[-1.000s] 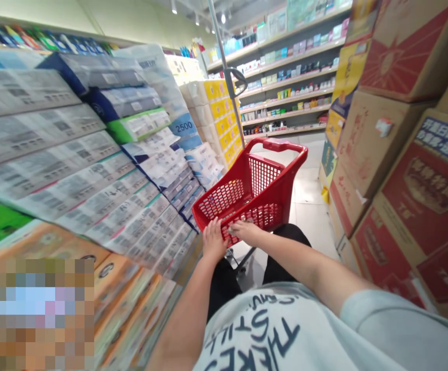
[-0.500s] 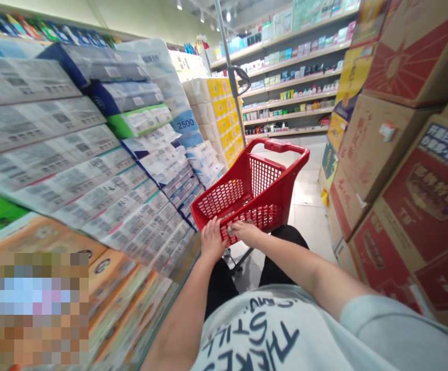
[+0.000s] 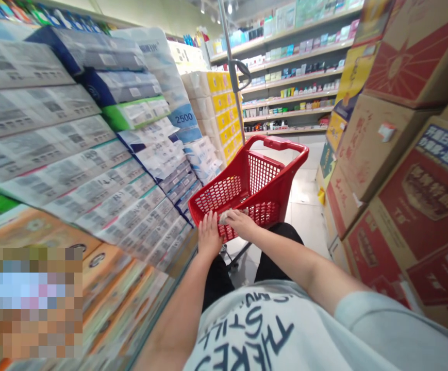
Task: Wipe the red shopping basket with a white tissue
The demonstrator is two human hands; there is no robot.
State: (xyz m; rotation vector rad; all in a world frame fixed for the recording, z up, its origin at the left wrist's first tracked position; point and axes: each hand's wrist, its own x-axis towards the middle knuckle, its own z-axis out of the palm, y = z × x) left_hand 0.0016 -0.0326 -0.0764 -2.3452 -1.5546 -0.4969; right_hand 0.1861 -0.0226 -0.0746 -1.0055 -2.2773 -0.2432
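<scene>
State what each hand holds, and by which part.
The right hand holds what looks like a pale cloth, gripped part unclear. The left hand rests on the near edge of the cart.

Red perforated shopping cart (image 3: 280,184) standing upright, pale crumpled wad (image 3: 226,216), probably cloth, against its near rim.

Indoor aisle, bright, fairly even whitish light. Sources: small ceiling spots (image 3: 230,7), 12 o'clk. Strongest glare: pale floor (image 3: 301,190), 3 o'clk of ctr., near white. Red cart (image 3: 267,192), ctr. to 1 o'clk: among the sharper areas, w/ slight sheen on handle. Wide-angle distort.: wrapped packs (image 3: 26,111), 9–10 o'clk, lean & smear twd. edge; cartons (image 3: 417,190), 3 o'clk, stretched. Pixelated block (image 3: 26,304), 8 o'clk. Far shelves (image 3: 293,79), 1 o'clk: well lit; labels seem soft, tho' too small to be sure.
</scene>
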